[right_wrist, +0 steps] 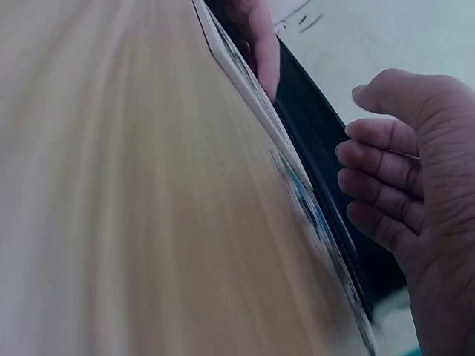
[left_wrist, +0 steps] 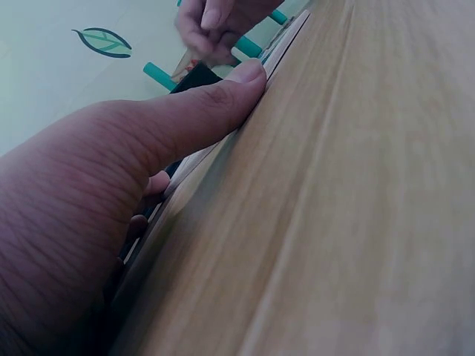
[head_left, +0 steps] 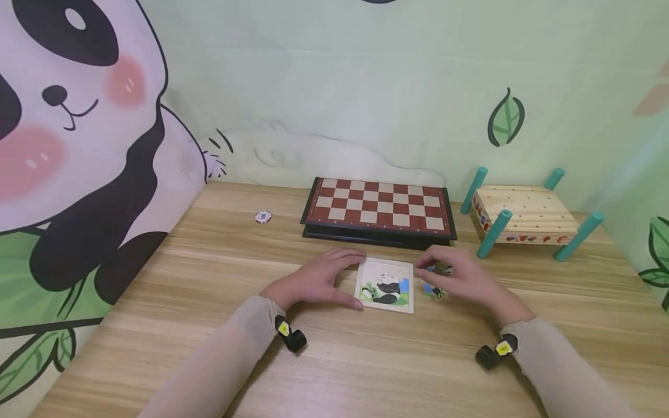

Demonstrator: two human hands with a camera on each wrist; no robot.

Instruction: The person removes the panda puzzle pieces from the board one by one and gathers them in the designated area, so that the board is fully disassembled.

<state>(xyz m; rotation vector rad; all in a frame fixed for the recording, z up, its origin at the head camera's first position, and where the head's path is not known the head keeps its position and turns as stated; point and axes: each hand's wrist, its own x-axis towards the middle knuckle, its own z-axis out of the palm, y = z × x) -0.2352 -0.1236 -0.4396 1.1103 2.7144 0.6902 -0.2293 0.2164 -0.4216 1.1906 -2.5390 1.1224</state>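
A small square jigsaw puzzle tray (head_left: pixel 385 310) with a pale frame lies on the table, partly filled with panda picture pieces (head_left: pixel 389 288). My left hand (head_left: pixel 321 280) holds it from the left, thumb at the near corner and fingers at the far corner. The left wrist view shows the thumb (left_wrist: pixel 200 111) against the tray's edge. Just right of the tray, my right hand (head_left: pixel 462 277) hovers over loose puzzle pieces (head_left: pixel 435 291). Its fingers (right_wrist: pixel 382 163) are loosely bent, thumb apart, and nothing shows between them. Part of the loose pieces is hidden beneath this hand.
Behind the tray lies a folded red-and-white chessboard (head_left: pixel 381 204). A wooden pegboard stand (head_left: pixel 525 212) with teal legs is at the back right. One poker chip (head_left: pixel 263 216) lies at the back left. A panda-printed backdrop (head_left: pixel 324 87) borders the wooden table (head_left: pixel 334 371).
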